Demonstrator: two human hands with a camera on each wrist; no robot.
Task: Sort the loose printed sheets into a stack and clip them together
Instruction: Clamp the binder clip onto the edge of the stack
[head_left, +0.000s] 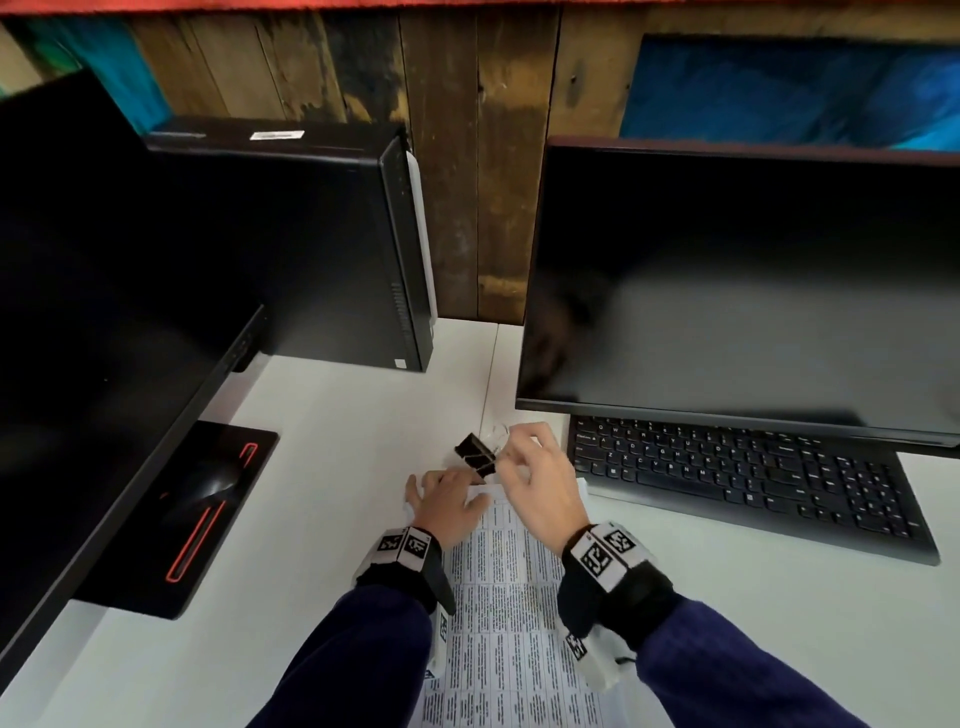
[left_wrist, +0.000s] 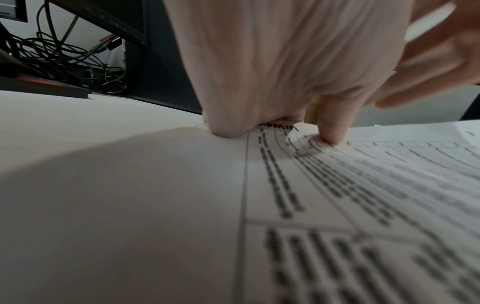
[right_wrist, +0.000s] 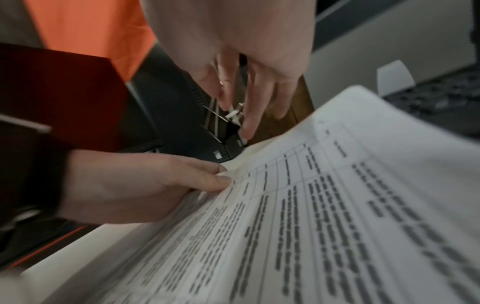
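A stack of printed sheets (head_left: 498, 597) with table text lies on the white desk (head_left: 332, 467) in front of me. My left hand (head_left: 447, 501) pinches the stack's far left corner, thumb on top of the top sheet (left_wrist: 337, 195). My right hand (head_left: 535, 467) pinches the wire handles of a black binder clip (head_left: 475, 453) and holds it at the stack's far edge, just beyond the left hand. In the right wrist view the clip (right_wrist: 228, 135) sits at the paper's edge (right_wrist: 311, 205); I cannot tell whether it grips the sheets.
A black keyboard (head_left: 743, 478) lies right of the sheets under a dark monitor (head_left: 743, 291). On the left stand another monitor (head_left: 104, 312), a computer tower (head_left: 322, 244) and a mouse (head_left: 213, 483) on a black pad. Cables (left_wrist: 64, 57) lie behind.
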